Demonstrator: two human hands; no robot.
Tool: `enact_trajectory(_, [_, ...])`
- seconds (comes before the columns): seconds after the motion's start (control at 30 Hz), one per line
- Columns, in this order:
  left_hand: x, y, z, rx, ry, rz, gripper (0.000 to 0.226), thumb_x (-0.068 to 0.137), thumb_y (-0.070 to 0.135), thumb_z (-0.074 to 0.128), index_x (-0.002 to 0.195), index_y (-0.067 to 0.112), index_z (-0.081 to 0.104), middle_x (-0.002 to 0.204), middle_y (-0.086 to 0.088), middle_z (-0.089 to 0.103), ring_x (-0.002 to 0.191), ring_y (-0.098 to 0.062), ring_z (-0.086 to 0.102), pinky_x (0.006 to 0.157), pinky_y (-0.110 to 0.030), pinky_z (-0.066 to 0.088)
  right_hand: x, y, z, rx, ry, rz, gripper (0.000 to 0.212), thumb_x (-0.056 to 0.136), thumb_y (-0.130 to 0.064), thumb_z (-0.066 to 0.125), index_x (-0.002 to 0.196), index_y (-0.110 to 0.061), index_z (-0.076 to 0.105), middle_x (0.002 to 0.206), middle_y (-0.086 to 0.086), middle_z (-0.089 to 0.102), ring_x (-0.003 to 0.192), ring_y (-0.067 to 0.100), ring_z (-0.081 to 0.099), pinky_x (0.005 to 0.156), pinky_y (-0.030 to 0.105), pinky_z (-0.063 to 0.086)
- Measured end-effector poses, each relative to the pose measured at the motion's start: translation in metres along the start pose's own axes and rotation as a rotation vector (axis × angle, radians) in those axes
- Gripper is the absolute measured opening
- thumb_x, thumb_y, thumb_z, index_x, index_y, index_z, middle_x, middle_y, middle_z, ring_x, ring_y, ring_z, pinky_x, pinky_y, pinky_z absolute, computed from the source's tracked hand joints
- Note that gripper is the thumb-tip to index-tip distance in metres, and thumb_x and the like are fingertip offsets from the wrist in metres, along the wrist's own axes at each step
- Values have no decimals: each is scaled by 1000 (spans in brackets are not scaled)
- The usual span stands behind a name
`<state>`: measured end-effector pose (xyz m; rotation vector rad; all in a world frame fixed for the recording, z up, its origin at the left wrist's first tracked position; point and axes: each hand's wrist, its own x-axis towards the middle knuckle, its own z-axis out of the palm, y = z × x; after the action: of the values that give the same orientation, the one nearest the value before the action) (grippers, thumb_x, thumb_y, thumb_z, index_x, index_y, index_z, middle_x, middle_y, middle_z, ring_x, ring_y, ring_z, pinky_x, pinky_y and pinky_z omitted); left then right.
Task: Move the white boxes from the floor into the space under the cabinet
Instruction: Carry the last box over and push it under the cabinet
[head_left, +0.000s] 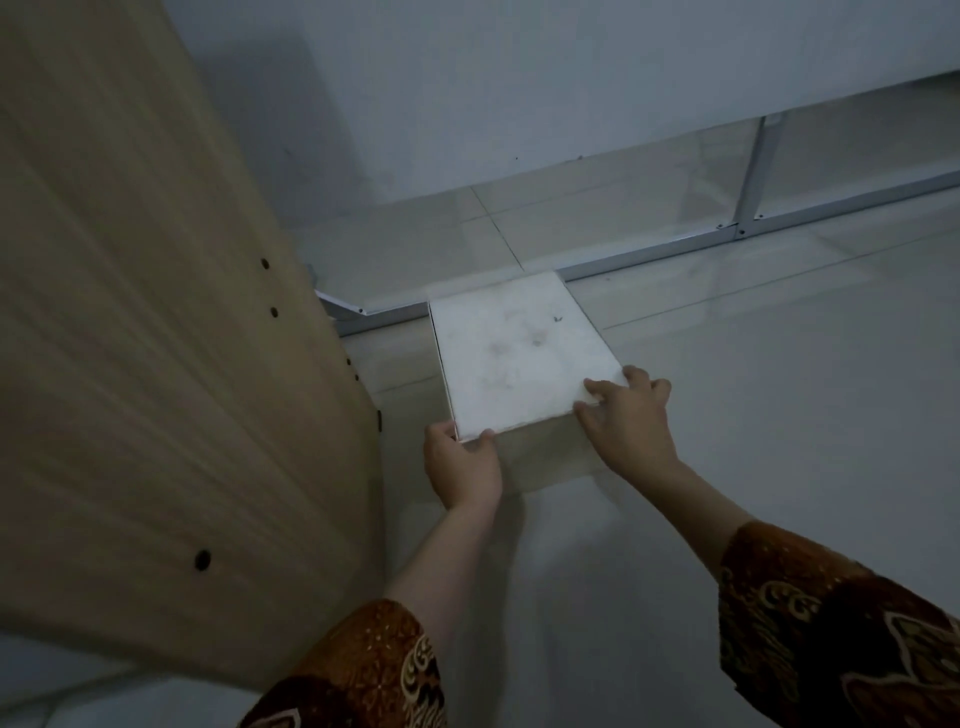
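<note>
A white square box (519, 353) with a smudged lid rests on the tiled floor, its far edge against a low metal frame. My left hand (462, 467) grips its near left corner, thumb on the lid. My right hand (628, 421) holds its near right corner, fingers spread over the lid's edge. The wooden cabinet (156, 338) stands tall on the left, its side panel beside the box. The space under the cabinet is hidden from this angle.
A white metal frame (675, 249) with an upright post (756, 171) runs along the floor in front of the grey wall (519, 78). Pale floor tiles (779, 415) spread to the right and toward me.
</note>
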<state>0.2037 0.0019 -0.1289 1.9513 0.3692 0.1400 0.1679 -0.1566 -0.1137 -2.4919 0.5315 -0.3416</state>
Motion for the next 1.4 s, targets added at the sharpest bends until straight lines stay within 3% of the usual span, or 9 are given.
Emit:
enact_trajectory(0.1, [-22,-10,-20,42,-31,-12,27,74,24,71,89,14,51,89,-4,63,86,-27,62,73,-31,46,-21,12,-12,-37,67,30,34,88,-37,57,115,-18,64,128,15,48,117,32,40,87,38,44])
enact_trajectory(0.2, [-25,-15,-34,175,-59,-32,38,76,46,66,86,14,48,79,0,56,82,-28,59,74,-35,46,-23,23,-27,-82,87,120,41,85,-46,55,110,-14,53,111,12,58,95,30,57,73,37,48])
enact_trajectory(0.33, [10,2,-22,189,-174,-51,59,78,53,63,116,10,50,117,-8,60,105,-29,59,91,-37,49,16,23,-23,13,-128,242,69,85,-55,52,135,-9,34,128,18,53,111,36,56,82,38,46])
enact_trajectory(0.4, [21,7,-15,218,-272,-37,74,81,52,61,135,7,39,138,-12,51,123,-32,52,101,-39,44,28,19,-12,169,-180,267,73,89,-53,48,142,-9,27,134,22,49,116,39,52,87,38,45])
enact_trajectory(0.5, [19,0,-10,274,-361,-2,84,86,54,54,148,10,18,151,-13,37,135,-33,40,107,-38,35,27,20,1,77,-199,209,69,93,-52,40,144,-9,23,128,23,54,111,41,54,84,39,43])
enact_trajectory(0.7, [3,-14,-20,149,-367,28,69,88,46,57,143,12,31,140,-10,52,125,-29,51,101,-33,40,-2,27,-5,23,-175,184,64,95,-50,37,140,-6,27,121,23,58,106,40,56,73,35,35])
enact_trajectory(1.03, [-99,-40,-74,81,-403,4,62,91,40,55,143,17,30,138,-2,52,122,-21,52,94,-26,40,-113,40,-33,58,-196,177,60,95,-48,37,138,-7,30,121,19,59,102,37,59,76,35,41])
enact_trajectory(1.2, [-139,-55,-101,92,-426,7,59,82,52,61,131,25,44,126,4,61,112,-15,59,98,-34,49,-166,42,-43,68,-168,225,62,96,-47,36,142,-6,25,125,22,57,107,40,58,89,42,44])
enact_trajectory(1.4, [-195,-77,-140,-112,-96,-78,33,83,32,69,109,13,61,106,-3,69,90,-17,64,74,-24,48,-231,18,-51,189,-127,426,52,98,-32,39,140,-3,26,128,26,54,112,43,54,89,42,43])
